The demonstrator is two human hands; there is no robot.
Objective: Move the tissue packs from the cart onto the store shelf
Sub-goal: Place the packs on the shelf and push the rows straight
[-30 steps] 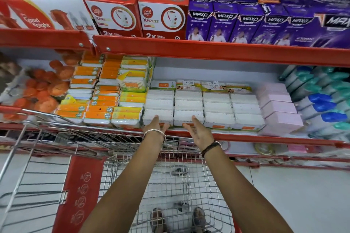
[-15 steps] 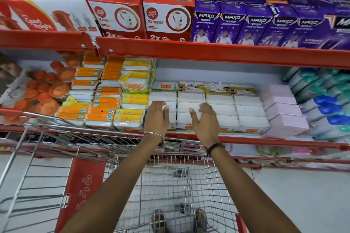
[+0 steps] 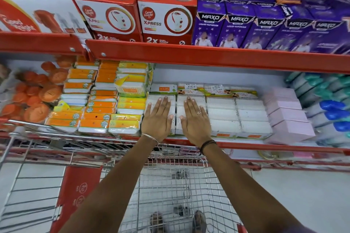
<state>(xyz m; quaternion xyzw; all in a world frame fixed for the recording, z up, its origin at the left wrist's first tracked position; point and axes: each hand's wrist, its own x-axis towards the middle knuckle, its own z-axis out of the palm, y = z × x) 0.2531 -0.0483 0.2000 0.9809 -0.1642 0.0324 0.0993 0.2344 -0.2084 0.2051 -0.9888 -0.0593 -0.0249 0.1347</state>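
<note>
White tissue packs lie in stacked rows on the middle shelf, which has a red front edge. My left hand rests flat, fingers spread, on the leftmost white stack. My right hand lies flat on the stack beside it, a ring on one finger. Neither hand holds anything. The wire cart stands below my arms, and I see no packs in its basket.
Orange and yellow packs fill the shelf to the left, with orange round items beyond. Pink boxes and blue-capped bottles sit at right. Red and purple cartons line the upper shelf. My feet show through the cart's mesh.
Both hands have moved forward from the shelf's front edge and now lie flat on top of the white packs. The view has come closer to the shelf.
</note>
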